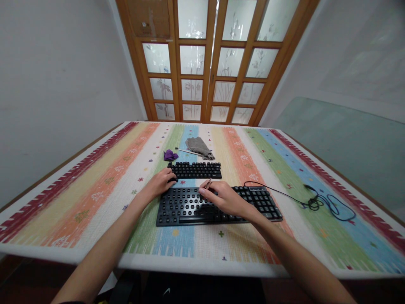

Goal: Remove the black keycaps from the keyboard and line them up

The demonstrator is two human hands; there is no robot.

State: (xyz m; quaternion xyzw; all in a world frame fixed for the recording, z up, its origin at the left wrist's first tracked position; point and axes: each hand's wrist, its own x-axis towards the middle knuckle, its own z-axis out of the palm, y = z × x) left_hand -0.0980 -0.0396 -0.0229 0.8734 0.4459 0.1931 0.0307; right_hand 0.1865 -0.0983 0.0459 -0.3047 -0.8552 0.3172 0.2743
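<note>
A black keyboard [186, 207] lies at the table's front middle, its left part bare of keycaps with the small switch stems showing. Keys still cover its right end. Behind it, loose black keycaps [196, 170] stand in rows as on a keyboard. My left hand [163, 180] is at the left end of these rows, thumb and fingers curled around a dark keycap there, partly hidden. Over the middle of the keyboard, my right hand [223, 197] pinches a small slim tool [208, 183]; its exact kind is too small to tell.
Beyond the keycaps lie a purple cloth [171, 155], a grey cloth [200, 147] and a thin light stick [188, 151] with a dark tip. The keyboard's black cable [316, 202] is coiled at the right on the striped tablecloth [110, 181].
</note>
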